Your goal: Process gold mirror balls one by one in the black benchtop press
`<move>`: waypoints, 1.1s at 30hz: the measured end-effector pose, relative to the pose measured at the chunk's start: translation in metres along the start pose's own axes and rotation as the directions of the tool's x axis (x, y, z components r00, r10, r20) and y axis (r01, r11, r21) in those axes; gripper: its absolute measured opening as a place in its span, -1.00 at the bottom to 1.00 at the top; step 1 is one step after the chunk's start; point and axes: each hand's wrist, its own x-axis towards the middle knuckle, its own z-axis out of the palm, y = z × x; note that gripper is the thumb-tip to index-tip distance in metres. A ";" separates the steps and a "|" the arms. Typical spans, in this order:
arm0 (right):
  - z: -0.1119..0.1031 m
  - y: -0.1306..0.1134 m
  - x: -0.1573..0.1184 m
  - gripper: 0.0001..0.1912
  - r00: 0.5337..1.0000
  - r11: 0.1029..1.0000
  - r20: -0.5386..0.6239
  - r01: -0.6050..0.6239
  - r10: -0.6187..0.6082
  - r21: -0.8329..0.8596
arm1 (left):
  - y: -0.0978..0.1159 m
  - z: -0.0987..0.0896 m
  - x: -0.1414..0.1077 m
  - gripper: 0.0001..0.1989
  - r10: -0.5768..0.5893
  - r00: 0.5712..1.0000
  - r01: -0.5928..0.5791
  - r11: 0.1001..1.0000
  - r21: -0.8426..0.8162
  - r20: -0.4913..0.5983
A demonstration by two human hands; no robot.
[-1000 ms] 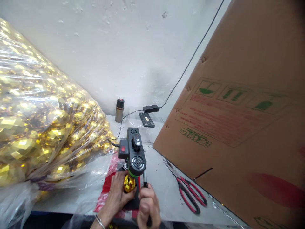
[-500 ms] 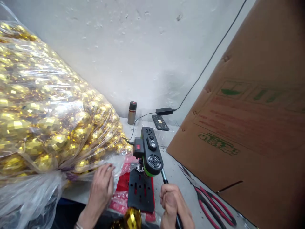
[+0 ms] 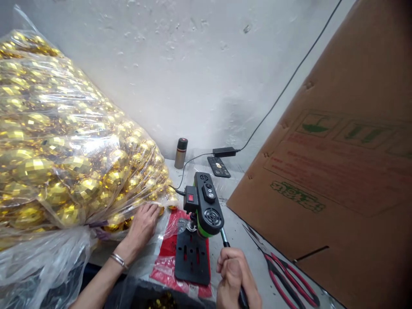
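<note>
My right hand (image 3: 237, 277) is wrapped round the black grip of a metal lever (image 3: 224, 235). That lever extends from a small black machine (image 3: 210, 206) with round grilles, a green edge and a red switch box. Its slotted black base plate (image 3: 192, 257) lies on red plastic sheeting (image 3: 164, 253). My left hand (image 3: 144, 223), a bangle at its wrist, reaches to the lower edge of a clear plastic bag (image 3: 80, 128) full of shiny gold faceted balls. Its fingers are stretched out, palm down, beside a small gold piece (image 3: 161, 210); their undersides are hidden.
Red-and-black-handled shears (image 3: 289, 274) lie at the right, before a large cardboard box (image 3: 337, 163). A spray can (image 3: 180, 153), a black power adapter (image 3: 224, 151) and a phone (image 3: 219, 166) are by the wall. Gold bits (image 3: 162, 300) show in a dark area at the bottom.
My left hand has moved forward and right, to the bag's edge. A gold ball at the bottom, below the base plate, is gone from there. My right hand keeps its grip on the lever.
</note>
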 end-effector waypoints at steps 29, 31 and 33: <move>-0.009 -0.015 0.028 -0.70 0.986 0.999 0.168 -0.011 0.017 -0.040 | 0.108 0.032 -0.050 -0.41 -0.269 0.918 0.369 0.320 -0.873 0.290; -0.010 -0.015 0.029 -0.70 0.985 0.999 0.175 0.011 -0.003 -0.044 | 0.111 0.034 -0.046 -0.43 -0.257 0.944 0.302 0.426 -0.853 0.206; -0.010 -0.014 0.027 -0.70 0.984 0.999 0.179 0.017 -0.008 -0.050 | 0.111 0.034 -0.044 -0.47 -0.218 0.969 0.217 0.500 -0.838 0.120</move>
